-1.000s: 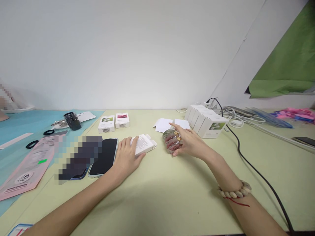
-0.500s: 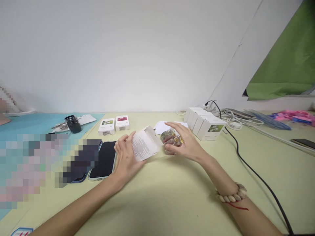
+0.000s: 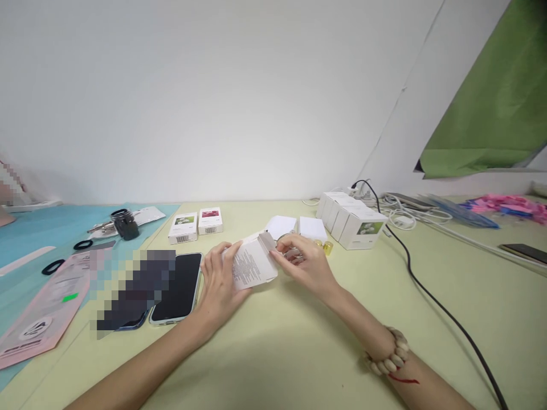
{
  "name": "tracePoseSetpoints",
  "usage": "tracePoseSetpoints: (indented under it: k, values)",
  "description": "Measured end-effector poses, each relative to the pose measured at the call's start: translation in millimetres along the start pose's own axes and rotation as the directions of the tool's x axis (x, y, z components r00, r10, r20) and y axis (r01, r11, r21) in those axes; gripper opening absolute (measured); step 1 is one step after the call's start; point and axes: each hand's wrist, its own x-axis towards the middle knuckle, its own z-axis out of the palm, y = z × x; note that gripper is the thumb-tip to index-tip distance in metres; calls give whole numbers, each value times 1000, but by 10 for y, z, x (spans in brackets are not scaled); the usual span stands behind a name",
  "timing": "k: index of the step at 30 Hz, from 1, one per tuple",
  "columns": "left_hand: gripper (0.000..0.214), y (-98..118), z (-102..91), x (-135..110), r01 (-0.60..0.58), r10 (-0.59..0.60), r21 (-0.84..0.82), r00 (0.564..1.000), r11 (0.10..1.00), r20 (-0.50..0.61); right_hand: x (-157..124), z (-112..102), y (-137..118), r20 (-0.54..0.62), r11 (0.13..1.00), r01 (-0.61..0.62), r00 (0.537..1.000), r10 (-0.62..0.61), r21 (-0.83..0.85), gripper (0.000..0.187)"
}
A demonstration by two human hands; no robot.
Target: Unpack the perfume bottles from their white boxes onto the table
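My left hand (image 3: 220,276) is wrapped round a small white carton (image 3: 254,262), held tilted above the table with fine print facing me. At the carton's right end, a flap (image 3: 270,242) stands up. My right hand (image 3: 305,265) pinches at this open end, thumb and forefinger closed on the flap. Behind my right hand is a clear, glassy object, mostly hidden. Two small gold cylinders (image 3: 327,248), which look like caps, show just past its knuckles.
White boxes (image 3: 363,228) stand in a row at the back right, beside a black cable (image 3: 410,256). Two picture-printed boxes (image 3: 183,228) lie back left. A phone (image 3: 177,287), a dark jar (image 3: 125,224) and a pink pouch (image 3: 51,310) are at left.
My right hand has left the clear objects with gold parts and moved to the carton's open end, its fingers closing on the flap. My left hand still holds the carton. The view has shifted slightly.
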Motion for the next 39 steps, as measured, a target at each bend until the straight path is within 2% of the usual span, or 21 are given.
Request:
tracePoseSetpoints:
  k: [3,5,6,8,11,12,14,17,20,21,23,25,27,29,30,31,33,35,37,39]
  values:
    - [71,-8,-6,11,23,-24,23,1000,999,18,11,-42,-18,-84,989,-117,989,124,86,17]
    - [71,-7,-14,16,29,-30,30,999,999,31,46,-114,21,-209,967,-185,953,220,175,19]
    - [72,-7,-15,17,27,-28,32,999,999,36,71,-162,64,-284,950,-207,920,270,232,21]
    - [72,-11,-11,18,18,-20,33,999,999,40,132,-269,199,-427,906,-233,822,378,353,27]
    - [72,-30,14,15,11,-12,27,1000,1000,26,206,-408,476,-554,830,-236,649,522,505,35]
    - [71,-39,24,14,12,-12,21,1000,1000,21,218,-439,573,-576,811,-223,605,550,540,36]
    - [71,-53,40,14,29,-29,-9,1000,1000,10,224,-466,749,-570,772,-204,567,594,602,39]
    - [75,-63,40,16,129,-129,-119,992,984,14,202,-442,945,-498,724,-236,588,638,648,44]
    - [78,-63,3,23,286,-275,-294,958,912,78,175,-404,1050,-476,766,-286,644,598,575,46]
    - [78,-62,-14,28,334,-314,-360,942,871,114,167,-398,1069,-484,809,-292,680,551,510,45]
    - [73,-60,-48,51,418,-374,-497,908,761,191,150,-398,1093,-469,910,-275,788,399,311,43]
    - [66,-56,-84,92,490,-427,-654,863,577,269,128,-399,1117,-378,974,-215,898,227,74,39]
    - [61,-53,-129,151,545,-460,-785,801,294,384,101,-386,1154,-230,981,-153,966,122,-121,36]
    - [64,-56,-189,214,598,-396,-802,739,11,546,74,-356,1196,-89,962,-120,991,101,-244,36]
    - [66,-62,-221,243,630,-339,-773,711,-82,616,64,-339,1212,-38,951,-112,994,105,-287,36]
    - [66,-71,-251,267,660,-291,-739,686,-135,667,57,-323,1222,-10,940,-109,994,112,-322,36]
    - [57,-98,-296,299,697,-250,-698,655,-165,713,53,-306,1211,-15,921,-121,992,124,-370,36]
    - [45,-134,-309,316,700,-263,-697,651,-154,712,61,-309,1163,-60,911,-153,988,141,-384,36]
    - [41,-178,-295,329,694,-278,-712,667,-102,691,71,-327,1094,-103,908,-186,982,158,-376,34]
    - [42,-227,-270,354,677,-338,-736,691,-4,639,81,-350,1028,-156,902,-208,975,159,-379,32]
